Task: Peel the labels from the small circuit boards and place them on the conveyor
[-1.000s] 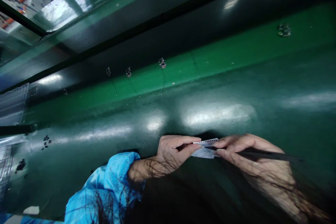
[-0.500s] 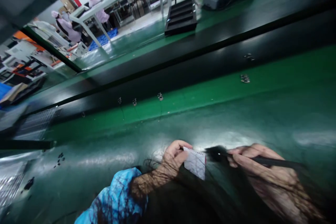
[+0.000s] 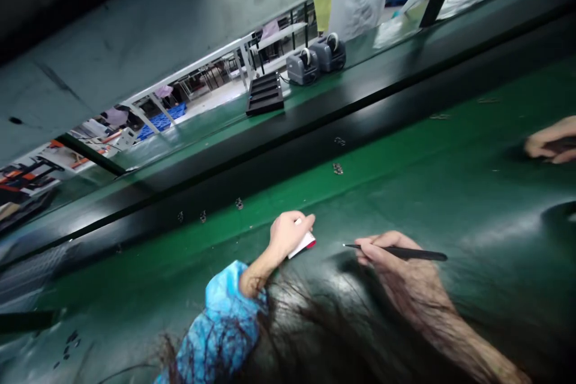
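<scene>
My left hand [image 3: 288, 233], below a blue sleeve, is closed around a small white card [image 3: 297, 247] with red at its lower right corner. The hand's back covers most of the card. To its right, my right hand [image 3: 396, 258] grips slim black tweezers [image 3: 411, 253] like a pen. Their tip points left at the card and stays apart from it. A tiny white speck shows at the tip, too small to name. Dark hair strands cross the lower view and cover part of both forearms.
Small metal parts [image 3: 338, 168] lie in groups along the green belt [image 3: 279, 192]. A co-worker's hand [image 3: 553, 141] reaches in at right. Beyond are a black slotted tray [image 3: 265, 94] and grey tape dispensers [image 3: 302, 67]. A grey beam [image 3: 180, 30] crosses above. Dark pieces [image 3: 72, 339] lie lower left.
The view has swung right and tilted up. My left hand has turned over, so its back now hides much of the card. The tweezers have drawn slightly away from the card.
</scene>
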`<state>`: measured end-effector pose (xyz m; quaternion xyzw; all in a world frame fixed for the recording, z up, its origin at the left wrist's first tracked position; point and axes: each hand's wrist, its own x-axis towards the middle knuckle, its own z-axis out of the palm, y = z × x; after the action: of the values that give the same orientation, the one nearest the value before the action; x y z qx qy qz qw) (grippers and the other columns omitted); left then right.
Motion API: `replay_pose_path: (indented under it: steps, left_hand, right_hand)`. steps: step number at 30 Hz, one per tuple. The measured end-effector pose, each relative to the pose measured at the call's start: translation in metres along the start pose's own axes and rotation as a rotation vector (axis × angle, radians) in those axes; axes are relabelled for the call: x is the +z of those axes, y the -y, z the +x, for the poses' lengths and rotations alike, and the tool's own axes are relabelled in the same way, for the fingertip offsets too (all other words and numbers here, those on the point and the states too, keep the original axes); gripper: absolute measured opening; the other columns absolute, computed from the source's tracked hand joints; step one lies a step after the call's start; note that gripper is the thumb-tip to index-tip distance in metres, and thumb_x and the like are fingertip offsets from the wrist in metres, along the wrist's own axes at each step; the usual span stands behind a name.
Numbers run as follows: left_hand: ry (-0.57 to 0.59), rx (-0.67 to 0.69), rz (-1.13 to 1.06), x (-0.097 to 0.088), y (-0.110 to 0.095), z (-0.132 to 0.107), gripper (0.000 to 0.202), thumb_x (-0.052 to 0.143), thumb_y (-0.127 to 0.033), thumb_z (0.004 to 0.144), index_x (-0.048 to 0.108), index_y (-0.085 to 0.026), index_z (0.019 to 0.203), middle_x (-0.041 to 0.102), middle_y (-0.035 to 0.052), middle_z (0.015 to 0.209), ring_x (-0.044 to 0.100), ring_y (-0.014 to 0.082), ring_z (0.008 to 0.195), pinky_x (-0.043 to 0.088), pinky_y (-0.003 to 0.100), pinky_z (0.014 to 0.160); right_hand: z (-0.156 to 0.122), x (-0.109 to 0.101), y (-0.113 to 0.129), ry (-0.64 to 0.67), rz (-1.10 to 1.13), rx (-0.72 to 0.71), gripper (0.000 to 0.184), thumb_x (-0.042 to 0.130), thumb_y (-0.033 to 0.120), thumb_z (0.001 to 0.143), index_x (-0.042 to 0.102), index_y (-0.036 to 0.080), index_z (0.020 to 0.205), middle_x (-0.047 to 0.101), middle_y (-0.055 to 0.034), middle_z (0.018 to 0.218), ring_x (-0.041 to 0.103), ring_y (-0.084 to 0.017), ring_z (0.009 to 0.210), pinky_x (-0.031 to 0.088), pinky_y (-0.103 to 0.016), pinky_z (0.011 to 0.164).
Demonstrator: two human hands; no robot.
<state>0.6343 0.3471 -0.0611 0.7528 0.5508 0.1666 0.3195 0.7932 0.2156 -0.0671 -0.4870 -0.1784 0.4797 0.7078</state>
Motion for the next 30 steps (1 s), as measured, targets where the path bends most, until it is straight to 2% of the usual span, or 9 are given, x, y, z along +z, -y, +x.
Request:
replay_pose_path:
  steps: [5, 8, 11, 14, 18, 20, 22, 26, 30]
  left_hand:
    - [-0.121, 0.095, 0.259, 0.035, -0.061, 0.074, 0.026, 0.074, -0.038, 0.095, 0.076, -0.017, 0.08, 0.082, 0.0078, 0.081, 0.08, 0.0224, 0.091, 0.05, 0.025, 0.07]
    - [-0.184, 0.092, 0.363, 0.051, -0.081, 0.102, 0.037, 0.078, -0.044, 0.093, 0.074, -0.009, 0.105, 0.083, 0.0154, 0.101, 0.081, 0.0239, 0.1, 0.05, 0.023, 0.072]
    - [-0.193, 0.057, 0.427, 0.06, -0.086, 0.12, 0.051, 0.08, -0.045, 0.092, 0.07, -0.004, 0.121, 0.078, 0.0212, 0.117, 0.081, 0.025, 0.104, 0.052, 0.022, 0.075]
    - [-0.123, 0.027, 0.453, 0.062, -0.082, 0.133, 0.039, 0.078, -0.041, 0.095, 0.074, -0.009, 0.117, 0.076, 0.0203, 0.122, 0.08, 0.0259, 0.103, 0.056, 0.026, 0.083]
    - [-0.034, 0.022, 0.447, 0.042, -0.069, 0.137, 0.025, 0.071, -0.037, 0.098, 0.081, -0.017, 0.109, 0.078, 0.015, 0.12, 0.078, 0.0257, 0.107, 0.058, 0.032, 0.093]
    - [-0.011, 0.032, 0.423, 0.022, -0.058, 0.122, 0.026, 0.07, -0.04, 0.098, 0.082, -0.019, 0.108, 0.08, 0.0116, 0.115, 0.077, 0.0251, 0.106, 0.058, 0.032, 0.093]
    - [0.004, 0.071, 0.39, 0.0, -0.04, 0.088, 0.026, 0.07, -0.042, 0.097, 0.082, -0.023, 0.109, 0.082, 0.0074, 0.113, 0.076, 0.0239, 0.107, 0.058, 0.03, 0.093]
    - [0.093, 0.201, 0.335, -0.025, 0.004, -0.023, 0.016, 0.078, -0.037, 0.091, 0.083, -0.03, 0.105, 0.084, -0.0001, 0.111, 0.077, 0.0202, 0.105, 0.058, 0.027, 0.092]
    - [0.232, 0.286, 0.326, -0.025, 0.037, -0.129, 0.018, 0.08, -0.041, 0.09, 0.082, -0.033, 0.107, 0.084, 0.0, 0.105, 0.081, 0.0204, 0.09, 0.059, 0.027, 0.074]
  right_hand:
    - [0.013, -0.005, 0.006, -0.012, 0.023, -0.06, 0.028, 0.101, 0.04, 0.055, 0.076, 0.029, 0.062, 0.08, 0.0023, 0.071, 0.071, -0.014, 0.058, 0.064, -0.026, 0.062]
    - [0.019, -0.008, 0.01, 0.008, 0.018, -0.061, 0.021, 0.098, 0.037, 0.062, 0.077, 0.032, 0.062, 0.082, 0.0043, 0.073, 0.073, -0.013, 0.061, 0.062, -0.025, 0.064]
    - [0.023, -0.011, 0.015, 0.011, 0.026, -0.069, 0.019, 0.095, 0.036, 0.066, 0.077, 0.034, 0.061, 0.083, 0.0058, 0.073, 0.075, -0.014, 0.062, 0.062, -0.026, 0.064]
    - [0.024, -0.013, 0.018, 0.005, 0.045, -0.081, 0.021, 0.097, 0.038, 0.064, 0.075, 0.035, 0.062, 0.083, 0.0073, 0.073, 0.076, -0.016, 0.064, 0.061, -0.027, 0.062]
    - [0.023, -0.016, 0.026, 0.052, 0.027, -0.055, 0.02, 0.095, 0.038, 0.069, 0.076, 0.034, 0.063, 0.084, 0.0081, 0.075, 0.077, -0.014, 0.066, 0.06, -0.028, 0.068]
    - [0.023, -0.018, 0.031, 0.077, 0.015, -0.042, 0.018, 0.093, 0.037, 0.072, 0.077, 0.034, 0.064, 0.085, 0.0087, 0.076, 0.077, -0.013, 0.068, 0.059, -0.03, 0.071]
    - [0.022, -0.018, 0.036, 0.093, 0.004, -0.035, 0.018, 0.092, 0.036, 0.073, 0.077, 0.034, 0.064, 0.085, 0.009, 0.076, 0.077, -0.012, 0.069, 0.058, -0.031, 0.072]
    - [0.011, -0.015, 0.033, 0.113, -0.025, -0.003, 0.021, 0.092, 0.04, 0.073, 0.076, 0.032, 0.063, 0.085, 0.0074, 0.075, 0.075, -0.011, 0.065, 0.057, -0.031, 0.069]
    - [-0.02, -0.013, 0.009, 0.096, -0.08, 0.024, 0.029, 0.1, 0.039, 0.061, 0.073, 0.027, 0.061, 0.078, 0.0041, 0.066, 0.074, -0.012, 0.066, 0.061, -0.027, 0.073]
